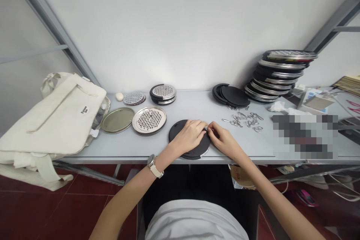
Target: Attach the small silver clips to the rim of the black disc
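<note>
A round black disc (pixel 176 131) with a silvery metal edge lies flat near the table's front edge, in front of me. My left hand (pixel 191 134) lies across its top, fingers curled toward the right side of the rim, gripping the disc. At that same rim, the fingertips of my right hand (pixel 220 137) are pinched together. A small shiny bit shows between the two hands, but what the right fingers hold is mostly hidden. Several small metal clips (pixel 237 119) lie loose to the right of my hands.
Left of the disc lie a perforated metal grater plate (pixel 149 120) and an olive round plate (pixel 117 120). Behind them sit a stacked grater set (pixel 163 93) and more grater discs (pixel 134 98). Black discs (pixel 234 95), a tall leaning stack (pixel 278 75) and a cream bag (pixel 53 116) flank the table.
</note>
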The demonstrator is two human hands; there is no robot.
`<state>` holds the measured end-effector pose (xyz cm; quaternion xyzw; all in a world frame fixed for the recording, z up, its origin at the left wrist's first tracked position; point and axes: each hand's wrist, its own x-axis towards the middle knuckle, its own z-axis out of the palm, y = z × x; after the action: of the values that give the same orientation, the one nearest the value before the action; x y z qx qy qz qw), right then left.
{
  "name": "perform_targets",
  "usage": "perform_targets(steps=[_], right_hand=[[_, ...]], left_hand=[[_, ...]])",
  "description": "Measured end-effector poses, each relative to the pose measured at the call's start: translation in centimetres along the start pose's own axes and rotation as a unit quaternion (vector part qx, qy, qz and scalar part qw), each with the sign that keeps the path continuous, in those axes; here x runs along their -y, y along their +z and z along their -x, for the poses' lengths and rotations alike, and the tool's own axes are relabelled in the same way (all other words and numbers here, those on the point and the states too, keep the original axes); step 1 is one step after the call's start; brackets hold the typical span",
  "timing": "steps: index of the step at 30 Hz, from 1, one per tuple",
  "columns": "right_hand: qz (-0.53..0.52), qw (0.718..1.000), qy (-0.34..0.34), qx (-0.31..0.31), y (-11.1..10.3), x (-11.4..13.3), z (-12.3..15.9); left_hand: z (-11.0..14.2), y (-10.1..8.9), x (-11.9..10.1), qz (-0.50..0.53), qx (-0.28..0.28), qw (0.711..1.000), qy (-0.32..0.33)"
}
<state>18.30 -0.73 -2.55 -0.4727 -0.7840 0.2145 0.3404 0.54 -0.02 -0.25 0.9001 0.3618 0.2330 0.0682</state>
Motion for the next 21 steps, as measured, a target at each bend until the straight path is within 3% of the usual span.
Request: perform_targets(steps=[14,21], right_hand=[[0.002,1.000,0.016,-0.023,0.11,-0.23,0.12],[0.009,1.000,-0.005,-0.008,0.07,-0.34,-0.07]], left_hand=[[-0.04,-0.02,-0.11,0.026,-0.001,1.000,0.015],[0.00,-0.16,-0.19,-0.022,-0.009,1.000,0.010]])
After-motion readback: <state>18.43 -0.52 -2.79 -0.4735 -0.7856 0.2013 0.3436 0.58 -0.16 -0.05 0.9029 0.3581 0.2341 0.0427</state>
